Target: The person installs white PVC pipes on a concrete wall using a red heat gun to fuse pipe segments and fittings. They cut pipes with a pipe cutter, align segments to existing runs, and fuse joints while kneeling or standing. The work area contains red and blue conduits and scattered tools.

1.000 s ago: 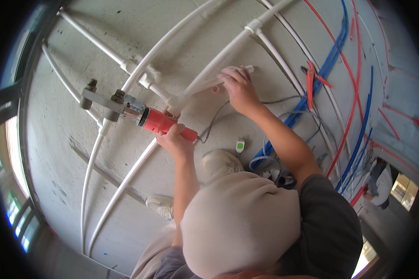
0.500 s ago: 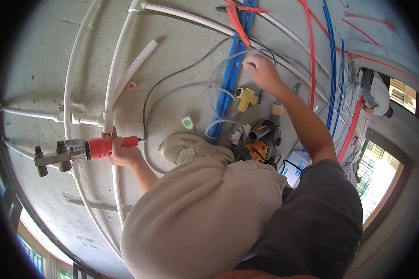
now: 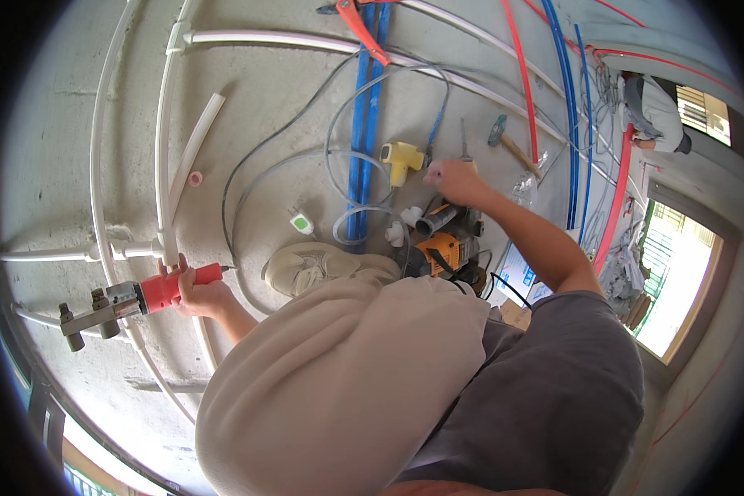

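Note:
My left hand (image 3: 198,293) is wrapped round the red handle of a pipe fusion welder (image 3: 161,289). Its grey metal head with dark round heating sockets points left, over the white pipes (image 3: 167,149). My right hand (image 3: 456,182) hovers with curled fingers just right of a yellow socket block (image 3: 402,161), above an orange and black power tool (image 3: 441,252). Whatever its fingers hold, if anything, is hidden. A long bit or rod (image 3: 465,140) shows beyond the right hand. A white and green plug (image 3: 301,223) lies on the floor by my shoe.
Red-handled pipe cutters (image 3: 362,31) lie across blue pipes (image 3: 364,124) at the top. Grey cable (image 3: 248,178) loops over the concrete. A wooden-handled hammer (image 3: 517,153), white fittings (image 3: 397,234) and a loose white pipe piece (image 3: 197,149) lie around. Another person (image 3: 657,112) is at the far right.
My right hand has come down nearer to the power tool and the yellow block, uncovering the hammer. The welder in my left hand has tilted a little. The view has shifted.

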